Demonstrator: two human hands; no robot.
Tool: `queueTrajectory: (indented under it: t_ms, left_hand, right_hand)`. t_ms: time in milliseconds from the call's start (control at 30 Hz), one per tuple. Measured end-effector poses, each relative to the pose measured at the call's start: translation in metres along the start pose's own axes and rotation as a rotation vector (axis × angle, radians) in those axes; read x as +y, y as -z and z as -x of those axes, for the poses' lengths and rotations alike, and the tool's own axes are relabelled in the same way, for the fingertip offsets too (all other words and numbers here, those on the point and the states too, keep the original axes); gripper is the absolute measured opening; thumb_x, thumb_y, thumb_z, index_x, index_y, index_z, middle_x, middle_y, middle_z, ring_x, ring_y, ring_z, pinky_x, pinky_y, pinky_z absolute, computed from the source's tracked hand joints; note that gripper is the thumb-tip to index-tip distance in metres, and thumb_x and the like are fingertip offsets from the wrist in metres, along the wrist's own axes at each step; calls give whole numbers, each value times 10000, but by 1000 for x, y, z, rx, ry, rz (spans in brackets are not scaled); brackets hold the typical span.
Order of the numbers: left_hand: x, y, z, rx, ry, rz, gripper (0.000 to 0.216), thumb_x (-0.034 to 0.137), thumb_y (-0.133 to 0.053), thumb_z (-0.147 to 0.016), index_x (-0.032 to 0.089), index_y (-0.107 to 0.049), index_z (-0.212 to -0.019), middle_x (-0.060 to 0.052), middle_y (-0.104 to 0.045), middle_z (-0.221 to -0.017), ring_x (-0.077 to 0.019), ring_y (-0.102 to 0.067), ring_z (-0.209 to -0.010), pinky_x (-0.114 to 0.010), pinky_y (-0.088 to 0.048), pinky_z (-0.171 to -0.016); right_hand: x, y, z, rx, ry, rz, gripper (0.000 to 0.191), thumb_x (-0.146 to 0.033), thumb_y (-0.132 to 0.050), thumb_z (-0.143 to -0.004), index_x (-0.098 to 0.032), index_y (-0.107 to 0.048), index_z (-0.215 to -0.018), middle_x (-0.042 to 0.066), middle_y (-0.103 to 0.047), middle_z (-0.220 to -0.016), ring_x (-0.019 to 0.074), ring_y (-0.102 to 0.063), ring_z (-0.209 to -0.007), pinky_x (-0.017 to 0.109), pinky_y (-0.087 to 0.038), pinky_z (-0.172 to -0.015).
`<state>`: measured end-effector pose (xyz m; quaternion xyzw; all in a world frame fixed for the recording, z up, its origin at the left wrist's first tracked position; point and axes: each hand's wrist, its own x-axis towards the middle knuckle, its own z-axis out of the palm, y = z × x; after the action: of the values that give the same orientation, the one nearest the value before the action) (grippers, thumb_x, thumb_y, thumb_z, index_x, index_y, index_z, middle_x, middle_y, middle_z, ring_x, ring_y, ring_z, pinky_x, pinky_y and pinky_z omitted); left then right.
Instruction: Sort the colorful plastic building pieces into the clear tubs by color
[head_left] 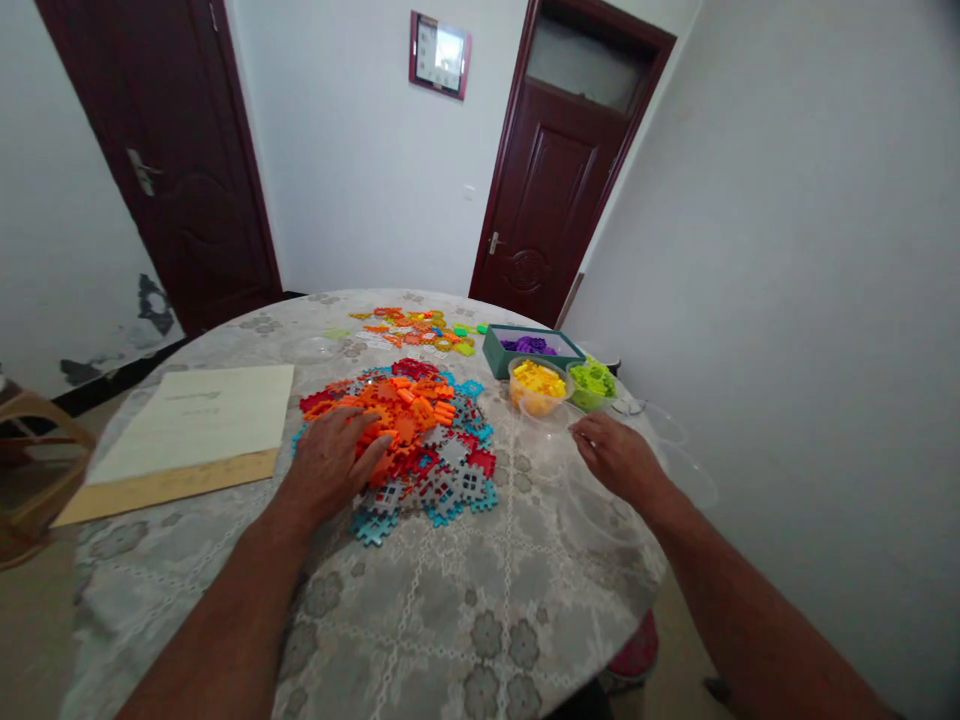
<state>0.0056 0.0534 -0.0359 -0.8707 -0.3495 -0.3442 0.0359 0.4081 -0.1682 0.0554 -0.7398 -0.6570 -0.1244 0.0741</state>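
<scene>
My left hand (pixel 334 455) rests on the left side of a heap of orange interlocking plastic pieces (pixel 405 405), its fingers apart and touching them. Beneath and around the orange ones lie red, blue and grey snowflake-like building pieces (pixel 454 465). To the right, my right hand (pixel 619 455) is closed, thumb and fingers together, over clear plastic containers or lids (pixel 600 525). Whatever its fingers hold, if anything, cannot be made out. Just beyond it stand a clear bowl of yellow pieces (pixel 538 385) and a bowl of light green pieces (pixel 592 385).
A green box (pixel 499 355) with purple pieces (pixel 529 346) stands behind the bowls. More mixed pieces (pixel 420 328) lie at the table's far side. A pale sheet on cardboard (pixel 195 425) lies left. The round table wears a patterned cloth (pixel 420 620). A chair (pixel 37 470) is at left.
</scene>
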Motion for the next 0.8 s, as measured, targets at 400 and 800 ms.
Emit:
queueTrajectory:
  t_ms: [400,800]
  left_hand:
    - [-7,-7,-1,-11,-61,-14,481,534,-430,-1057,209,-578,-1379,-157,-638,-1392,-355,-566,-1356,-568,-431,-1192]
    - [3,1,-6,-50,-59,-6,462,521,-471,-1038,248,-565,-1398,-150,-638,-1389,-355,-589,-1330,-567,-464,-1166]
  right_hand:
    - [13,-15,22,-219,20,-222,481,-63,-504,-890,-203,-715,-1299,106,-709,-1341,235,-675,-1227,364,-497,-1094]
    - [27,-6,35,-164,-94,-37,416,-86,-466,-969,-203,-725,-1272,127,-736,-1201,235,-699,-1132,328,-514,-986]
